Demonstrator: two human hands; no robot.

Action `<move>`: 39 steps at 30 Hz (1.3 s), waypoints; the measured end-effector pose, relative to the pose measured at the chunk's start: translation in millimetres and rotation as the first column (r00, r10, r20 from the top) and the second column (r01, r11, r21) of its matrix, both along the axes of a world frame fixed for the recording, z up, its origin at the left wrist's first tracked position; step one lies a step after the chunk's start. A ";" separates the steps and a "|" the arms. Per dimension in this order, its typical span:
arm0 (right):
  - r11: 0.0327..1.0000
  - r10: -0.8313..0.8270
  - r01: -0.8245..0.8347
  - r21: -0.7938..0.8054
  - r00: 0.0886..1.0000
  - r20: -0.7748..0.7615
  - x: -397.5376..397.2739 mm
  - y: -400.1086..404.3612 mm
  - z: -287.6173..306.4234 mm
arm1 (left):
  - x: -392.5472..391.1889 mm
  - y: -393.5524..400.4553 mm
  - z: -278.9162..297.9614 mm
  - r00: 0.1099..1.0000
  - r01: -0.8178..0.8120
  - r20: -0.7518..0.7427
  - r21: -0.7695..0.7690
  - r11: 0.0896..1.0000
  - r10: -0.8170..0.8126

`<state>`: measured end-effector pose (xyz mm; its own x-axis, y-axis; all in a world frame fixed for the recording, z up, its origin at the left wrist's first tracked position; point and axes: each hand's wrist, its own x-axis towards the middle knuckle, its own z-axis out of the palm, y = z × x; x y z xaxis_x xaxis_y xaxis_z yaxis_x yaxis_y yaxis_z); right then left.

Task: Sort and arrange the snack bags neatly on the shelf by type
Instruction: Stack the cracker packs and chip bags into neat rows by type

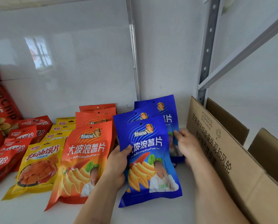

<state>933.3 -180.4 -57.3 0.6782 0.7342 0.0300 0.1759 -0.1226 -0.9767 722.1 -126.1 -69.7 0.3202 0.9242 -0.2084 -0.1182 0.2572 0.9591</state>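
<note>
A: Both hands were on the blue row at that moment. The left hand (119, 160) gripped the front glossy blue foil chip bag (149, 160) by its left edge, thumb curled over the printed face, fingers tucked out of sight behind it.

B: And the right hand (187, 143)?

A: It was at the right edge of the blue stack, fingers curled against the side of the second blue foil bag (136, 114) and the rearmost blue bag (164, 109). Whether it truly pinched them or only pressed, I couldn't tell.

B: Where did the blues stand?

A: Three of them, overlapped front to back on the white shelf board (30, 207), leaning toward the pale glossy back wall (78, 54). Just left, touching, was the row of orange foil wave-chip bags (85, 160), also three deep.

B: Further left?

A: A row of yellow foil snack bags (39, 164), then small red foil packets (13, 147), and a large red chip bag (0, 107) standing at the far edge.

B: And on the right?

A: A brown cardboard box (228, 152) with black printed characters, flaps open, just beside the right forearm. Behind it rose the grey perforated metal shelf upright (207, 49).
</note>
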 end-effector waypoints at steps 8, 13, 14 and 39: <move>0.993 0.064 -0.040 0.110 0.973 -0.223 -6.4 -6.0 3.5 | 10.6 -3.8 4.2 0.996 0.090 -0.023 0.043 0.995 -0.090; 0.991 0.094 -0.071 0.113 0.972 -0.215 -7.9 -9.0 5.2 | 17.0 -3.4 5.1 0.993 0.089 -0.090 0.121 0.989 -0.078; 0.990 0.116 -0.092 0.108 0.962 -0.247 -9.6 -11.1 7.1 | 17.4 -2.9 4.8 0.993 0.083 -0.096 0.121 0.989 -0.072; 0.937 0.346 -0.291 0.195 0.855 -0.386 -14.8 2.0 9.0 | 5.0 -3.8 20.1 0.986 0.139 0.105 -0.083 0.987 -0.130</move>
